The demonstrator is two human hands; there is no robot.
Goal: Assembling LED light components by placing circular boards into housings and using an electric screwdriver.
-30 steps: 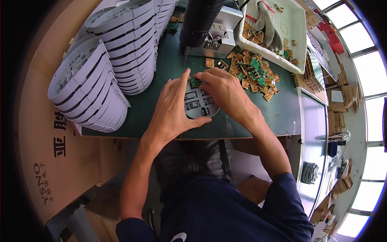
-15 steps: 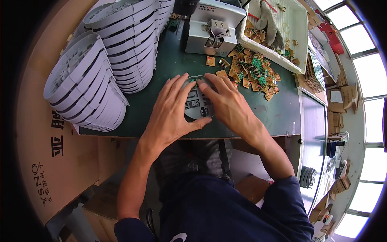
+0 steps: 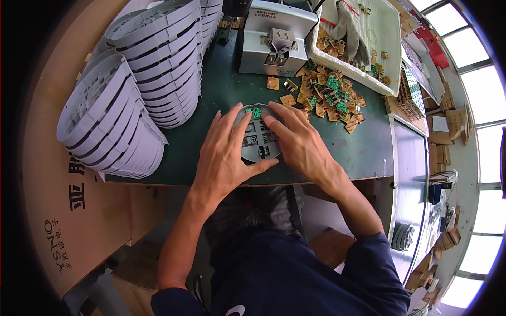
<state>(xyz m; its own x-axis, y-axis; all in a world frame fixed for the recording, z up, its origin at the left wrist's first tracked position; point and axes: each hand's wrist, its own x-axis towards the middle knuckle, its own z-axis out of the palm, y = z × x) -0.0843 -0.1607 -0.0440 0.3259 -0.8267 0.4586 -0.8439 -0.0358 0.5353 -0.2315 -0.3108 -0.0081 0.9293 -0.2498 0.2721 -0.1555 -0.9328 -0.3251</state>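
Observation:
A round grey plastic housing [image 3: 252,154] with moulded slots lies near the front edge of the green table, between my two hands. My left hand [image 3: 221,152] wraps its left side, fingers at the far rim and thumb along the near rim. On the opposite side, my right hand [image 3: 304,141] grips the rim, its thumb reaching inward over the top. A small green circuit board [image 3: 255,112] sits in the far end of the housing, close to my fingertips.
Tall stacks of grey housings [image 3: 113,113] stand on the left. A metal machine [image 3: 274,39] is at the back. Right of it lies a heap of small circuit boards [image 3: 329,95], beside a white tray [image 3: 387,87] holding a grey glove [image 3: 350,31] and more boards.
My right thumb has shifted back a little, so the green board in the housing shows more plainly. Both hands still hold the housing in about the same place.

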